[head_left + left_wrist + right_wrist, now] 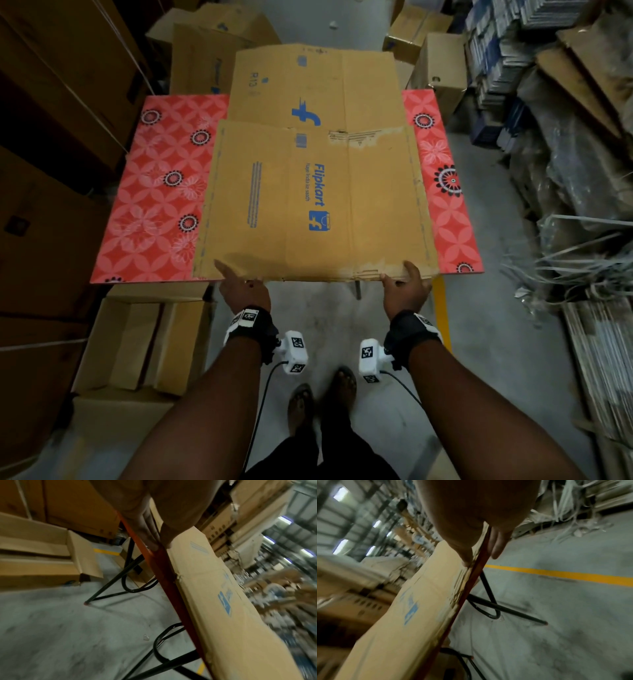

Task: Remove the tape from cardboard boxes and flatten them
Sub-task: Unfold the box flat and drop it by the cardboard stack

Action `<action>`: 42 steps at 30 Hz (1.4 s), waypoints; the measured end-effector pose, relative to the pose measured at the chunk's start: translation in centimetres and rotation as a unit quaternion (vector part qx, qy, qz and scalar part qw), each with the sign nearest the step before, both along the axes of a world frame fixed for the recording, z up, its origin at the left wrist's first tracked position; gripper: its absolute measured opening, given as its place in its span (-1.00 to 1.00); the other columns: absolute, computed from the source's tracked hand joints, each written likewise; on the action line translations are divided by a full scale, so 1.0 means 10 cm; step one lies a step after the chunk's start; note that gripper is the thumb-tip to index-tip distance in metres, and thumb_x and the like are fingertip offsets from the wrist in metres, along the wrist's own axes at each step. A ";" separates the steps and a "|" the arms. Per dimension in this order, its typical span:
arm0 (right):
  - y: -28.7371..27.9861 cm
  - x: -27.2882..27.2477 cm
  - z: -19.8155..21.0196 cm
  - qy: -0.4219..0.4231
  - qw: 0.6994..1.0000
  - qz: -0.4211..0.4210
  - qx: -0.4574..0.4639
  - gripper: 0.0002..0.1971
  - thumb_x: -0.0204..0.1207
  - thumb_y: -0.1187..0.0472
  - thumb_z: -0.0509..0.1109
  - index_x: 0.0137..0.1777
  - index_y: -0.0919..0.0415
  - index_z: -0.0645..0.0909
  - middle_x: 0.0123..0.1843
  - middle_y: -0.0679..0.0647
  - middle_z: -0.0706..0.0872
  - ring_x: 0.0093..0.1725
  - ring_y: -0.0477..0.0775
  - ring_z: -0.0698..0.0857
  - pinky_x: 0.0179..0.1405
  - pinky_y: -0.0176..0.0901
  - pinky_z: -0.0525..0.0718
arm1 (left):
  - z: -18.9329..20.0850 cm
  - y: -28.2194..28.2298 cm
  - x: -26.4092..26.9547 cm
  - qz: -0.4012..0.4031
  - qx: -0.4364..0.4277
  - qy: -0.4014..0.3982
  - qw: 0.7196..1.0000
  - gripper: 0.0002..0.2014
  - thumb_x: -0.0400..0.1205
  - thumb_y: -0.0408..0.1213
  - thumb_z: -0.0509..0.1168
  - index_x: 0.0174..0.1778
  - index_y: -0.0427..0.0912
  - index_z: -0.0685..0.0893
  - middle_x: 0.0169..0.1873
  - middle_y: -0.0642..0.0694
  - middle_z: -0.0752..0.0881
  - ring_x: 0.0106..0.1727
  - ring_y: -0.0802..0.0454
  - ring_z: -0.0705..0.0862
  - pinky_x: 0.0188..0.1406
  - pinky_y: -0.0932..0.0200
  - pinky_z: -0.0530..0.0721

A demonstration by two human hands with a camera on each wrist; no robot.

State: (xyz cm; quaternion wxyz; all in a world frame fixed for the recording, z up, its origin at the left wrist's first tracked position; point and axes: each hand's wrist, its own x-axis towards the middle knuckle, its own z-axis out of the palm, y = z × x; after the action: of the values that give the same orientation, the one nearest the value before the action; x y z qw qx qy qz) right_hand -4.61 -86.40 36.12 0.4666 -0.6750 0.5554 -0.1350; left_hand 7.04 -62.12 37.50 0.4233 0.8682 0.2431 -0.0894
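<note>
A flattened brown Flipkart cardboard box (315,205) lies on a red flower-patterned table (150,192). A second flattened box (318,82) sticks out from under its far end. My left hand (236,281) grips the near edge at the left, thumb on top. My right hand (404,281) grips the same edge at the right, thumb on top. In the left wrist view the left hand (154,538) clamps the box (214,588) and the table edge (164,566), fingers underneath. The right wrist view shows the right hand (479,553) holding the box (419,588) likewise. Torn paper marks the edges.
Open cardboard boxes (137,342) stand on the floor at my left, more boxes (435,68) behind the table. Piles of strapping and sheets (565,246) fill the right side. Black folding table legs (120,574) stand below. A yellow floor line (556,573) runs at the right.
</note>
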 end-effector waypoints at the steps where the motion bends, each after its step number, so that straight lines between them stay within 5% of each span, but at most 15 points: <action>1: -0.03 -0.01 -0.04 -0.017 0.999 -0.020 0.019 -0.54 0.44 0.21 0.60 0.34 0.18 0.63 0.33 0.28 0.53 0.06 0.25 0.61 0.30 0.05 0.63 | -0.05 0.03 0.01 0.006 -0.018 0.005 1.000 -0.22 0.63 -0.30 0.38 0.70 -0.05 0.09 0.45 -0.34 0.44 0.36 -0.33 0.53 0.35 -0.18 0.55; 3: -0.07 -0.01 -0.06 -0.063 0.992 -0.089 0.067 -0.69 0.40 0.21 0.63 0.08 0.19 0.65 0.03 0.21 0.67 -0.06 0.23 0.65 0.17 0.24 0.71 | -0.10 0.05 0.03 0.050 -0.073 0.010 0.996 -0.51 0.59 -0.26 0.43 0.43 -0.06 0.46 0.31 -0.24 0.58 0.26 -0.28 0.61 0.28 -0.21 0.62; 5: -0.09 0.02 -0.11 -0.097 0.976 -0.163 0.110 -0.65 0.35 0.20 0.67 -0.04 0.20 0.54 -0.08 0.21 0.66 -0.11 0.25 0.69 0.04 0.26 0.77 | -0.12 0.01 0.07 0.102 -0.109 0.023 0.989 -0.55 0.56 -0.17 0.47 0.30 -0.13 0.48 0.19 -0.22 0.63 0.13 -0.22 0.65 0.21 -0.15 0.64; 10: -0.10 0.17 -0.11 -0.178 0.920 -0.276 0.214 -0.41 0.32 0.27 0.69 0.25 0.34 0.45 0.11 0.26 0.64 -0.04 0.26 0.72 -0.17 0.01 0.72 | -0.15 -0.09 0.20 0.175 -0.155 0.052 0.971 -0.56 0.52 0.00 0.48 0.06 -0.32 0.63 0.01 -0.27 0.73 0.03 -0.26 0.73 0.02 -0.12 0.68; 17: -0.02 0.29 -0.04 -0.264 0.867 -0.261 0.332 -0.58 0.48 0.39 0.54 0.29 0.34 0.49 0.24 0.32 0.70 0.01 0.18 0.75 0.19 0.23 0.72 | -0.33 -0.19 0.28 0.248 -0.351 0.034 0.902 -0.49 0.55 -0.23 0.49 0.40 -0.25 0.56 0.29 -0.21 0.68 0.22 -0.23 0.69 0.22 -0.29 0.68; 20: 0.00 0.31 0.02 -0.275 0.853 -0.266 0.355 -0.51 0.52 0.43 0.48 0.41 0.44 0.45 0.30 0.38 0.66 0.13 0.29 0.74 -0.05 0.20 0.78 | -0.35 -0.19 0.34 0.255 -0.437 0.064 0.860 -0.54 0.60 -0.26 0.44 0.43 -0.20 0.56 0.31 -0.18 0.68 0.25 -0.15 0.69 -0.10 0.01 0.77; 22: 0.00 0.33 0.08 -0.291 0.844 -0.258 0.368 -0.57 0.55 0.47 0.42 0.40 0.46 0.45 0.28 0.38 0.66 0.03 0.26 0.75 -0.28 0.12 0.78 | -0.37 -0.18 0.38 0.243 -0.465 0.090 0.846 -0.54 0.62 -0.23 0.41 0.45 -0.17 0.54 0.29 -0.19 0.68 0.25 -0.18 0.68 -0.22 -0.01 0.76; 25: -0.01 0.34 0.15 -0.313 0.836 -0.240 0.383 -0.80 0.57 0.51 0.37 0.14 0.41 0.49 0.14 0.38 0.68 -0.09 0.21 0.74 0.02 0.30 0.72 | -0.39 -0.16 0.44 0.209 -0.469 0.104 0.852 -0.52 0.65 -0.23 0.37 0.47 -0.26 0.48 0.32 -0.28 0.62 0.30 -0.32 0.61 -0.15 -0.20 0.75; 29: -0.03 0.33 0.29 -0.317 0.846 -0.232 0.361 -0.59 0.55 0.51 0.40 0.36 0.49 0.39 0.30 0.48 0.61 0.07 0.32 0.72 -0.02 0.30 0.69 | -0.39 -0.12 0.50 0.174 -0.469 0.094 0.861 -0.44 0.61 -0.18 0.41 0.53 -0.17 0.42 0.40 -0.25 0.57 0.37 -0.34 0.56 -0.30 -0.18 0.78; 34: -0.08 0.30 0.55 -0.311 0.865 -0.226 0.323 -0.56 0.56 0.44 0.43 0.36 0.29 0.35 0.46 0.38 0.48 0.41 0.33 0.53 0.41 0.41 0.46 | 0.04 -0.21 0.46 0.157 -0.489 0.048 0.857 -0.49 0.63 -0.29 0.37 0.50 -0.13 0.42 0.36 -0.28 0.59 0.28 -0.35 0.62 -0.27 -0.25 0.77; 39: -0.15 0.07 0.83 -0.364 0.857 -0.217 0.295 -0.69 0.56 0.47 0.40 0.15 0.10 0.49 0.45 0.27 0.58 0.37 0.29 0.59 0.38 0.51 0.44 | 0.56 -0.44 0.30 0.081 -0.523 0.016 0.848 -0.69 0.67 -0.41 0.30 0.28 -0.04 0.50 0.33 -0.28 0.61 0.26 -0.34 0.64 -0.04 -0.39 0.70; 42: -0.24 -0.14 1.06 -0.380 0.852 -0.244 0.266 -0.60 0.58 0.45 0.40 0.30 0.20 0.35 0.44 0.26 0.47 0.38 0.26 0.51 0.44 0.44 0.38 | 0.83 -0.61 0.18 0.040 -0.547 0.006 0.836 -0.67 0.68 -0.47 0.26 0.28 -0.04 0.49 0.27 -0.25 0.64 0.23 -0.30 0.65 -0.05 -0.35 0.70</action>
State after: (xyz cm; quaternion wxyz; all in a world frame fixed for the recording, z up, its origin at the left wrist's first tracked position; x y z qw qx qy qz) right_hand -6.01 -88.79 46.77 0.7550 -0.2635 0.4969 -0.3372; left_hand 8.88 -68.22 45.82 0.8311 0.4840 0.1913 -0.1962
